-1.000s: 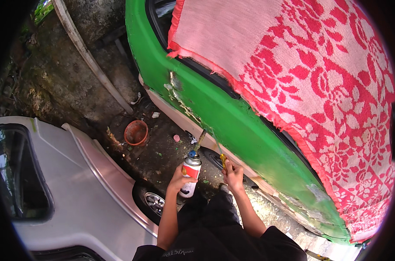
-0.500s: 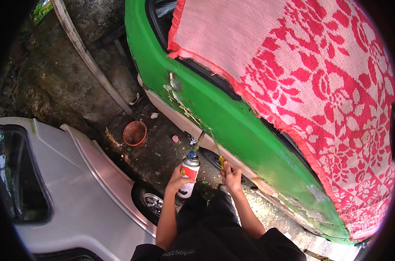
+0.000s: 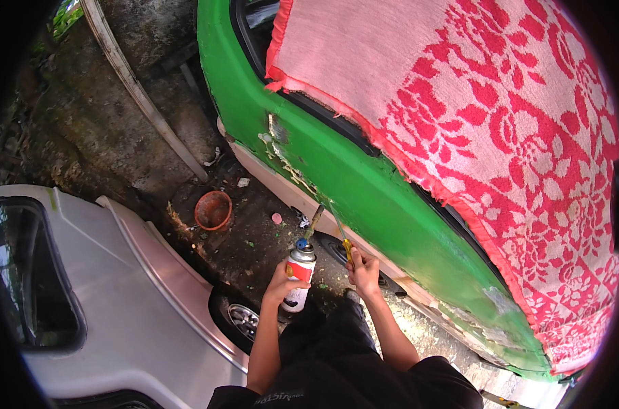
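Observation:
My left hand (image 3: 279,283) is wrapped around a butane torch (image 3: 299,278), a red and white gas can with a blue fitting and a metal nozzle on top. The torch stands nearly upright, its nozzle pointing toward the lower side of a green car (image 3: 384,204). In my right hand (image 3: 364,273) is a screwdriver (image 3: 348,247) with a yellow handle. Its thin shaft reaches to the green panel, just right of the nozzle; whether the tip touches cannot be told. Paint on that panel is scorched and peeling (image 3: 282,153) further up. No flame shows.
A pink and red floral blanket (image 3: 500,150) covers the green car's roof and windows. A silver car (image 3: 132,293) stands close on my left. An orange-red bucket (image 3: 213,210) sits on the dirty ground between the cars, near a long curved strip (image 3: 132,85) and scattered debris.
The view has shifted very slightly. Both hands keep their holds on the torch and the screwdriver, with almost no movement.

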### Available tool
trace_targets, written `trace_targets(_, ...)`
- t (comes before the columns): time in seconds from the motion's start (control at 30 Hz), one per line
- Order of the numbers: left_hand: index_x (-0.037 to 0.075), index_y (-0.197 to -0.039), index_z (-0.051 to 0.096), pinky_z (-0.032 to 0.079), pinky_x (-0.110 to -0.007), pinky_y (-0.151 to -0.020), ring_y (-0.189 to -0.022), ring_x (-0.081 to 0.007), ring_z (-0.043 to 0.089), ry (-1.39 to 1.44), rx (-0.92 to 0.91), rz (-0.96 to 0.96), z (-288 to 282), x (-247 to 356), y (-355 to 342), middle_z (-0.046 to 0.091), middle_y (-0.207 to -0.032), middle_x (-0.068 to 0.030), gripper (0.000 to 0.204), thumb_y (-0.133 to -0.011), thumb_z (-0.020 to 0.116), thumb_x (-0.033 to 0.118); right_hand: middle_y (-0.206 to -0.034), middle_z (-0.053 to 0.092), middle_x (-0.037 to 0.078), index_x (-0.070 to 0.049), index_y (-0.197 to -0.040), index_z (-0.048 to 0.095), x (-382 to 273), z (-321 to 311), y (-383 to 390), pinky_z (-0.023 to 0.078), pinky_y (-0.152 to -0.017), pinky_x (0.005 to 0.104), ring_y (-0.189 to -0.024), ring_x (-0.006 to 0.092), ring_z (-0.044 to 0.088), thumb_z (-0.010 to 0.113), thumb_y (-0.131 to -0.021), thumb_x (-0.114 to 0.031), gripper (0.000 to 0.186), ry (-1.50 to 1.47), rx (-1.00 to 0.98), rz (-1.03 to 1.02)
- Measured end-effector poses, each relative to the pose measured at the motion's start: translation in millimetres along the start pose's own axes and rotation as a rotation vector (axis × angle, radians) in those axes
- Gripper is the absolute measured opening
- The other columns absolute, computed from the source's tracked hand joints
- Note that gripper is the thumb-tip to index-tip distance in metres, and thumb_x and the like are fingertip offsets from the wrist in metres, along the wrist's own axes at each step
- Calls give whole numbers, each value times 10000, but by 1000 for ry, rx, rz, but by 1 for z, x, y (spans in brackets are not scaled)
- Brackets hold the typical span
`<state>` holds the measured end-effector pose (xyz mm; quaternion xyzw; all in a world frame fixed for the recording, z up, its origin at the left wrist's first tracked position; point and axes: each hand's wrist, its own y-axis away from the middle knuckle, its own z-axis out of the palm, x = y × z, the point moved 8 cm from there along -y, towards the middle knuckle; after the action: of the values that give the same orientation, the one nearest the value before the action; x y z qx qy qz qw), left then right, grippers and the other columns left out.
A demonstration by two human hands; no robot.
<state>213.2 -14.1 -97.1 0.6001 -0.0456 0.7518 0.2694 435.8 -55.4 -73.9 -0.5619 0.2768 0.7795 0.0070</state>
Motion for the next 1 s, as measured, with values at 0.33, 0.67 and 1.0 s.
trace_targets(0.33, 33, -1216, 595, 578, -360, -825, -911, -209, 709, -35, 10, -5, 2, -6, -6, 724, -1043, -110, 662, -599, 836, 20, -664, 497, 16, -94, -1427, 611, 2, 5, 9, 257, -399, 228, -446, 56, 332, 544, -1093, -267, 382, -49, 1, 35)
trace_targets(0.67, 31, -1224, 599, 585, -360, -801, -889, -216, 715, -17, 16, -11, -5, -15, -5, 726, -1054, -118, 660, -605, 828, 17, -669, 501, 4, -76, -1442, 595, -3, 9, 19, 280, -395, 245, -442, 55, 343, 521, -1102, -243, 386, -39, 47, 57)
trace_targets(1.0, 24, -1214, 598, 594, -364, -784, -846, -208, 717, 122, -47, -44, 3, 0, -13, 721, -1021, -113, 655, -599, 818, 53, -679, 503, -4, -60, -1435, 595, -4, -13, 30, 292, -392, 244, -441, 52, 348, 523, -1101, -246, 389, -34, 36, 42)
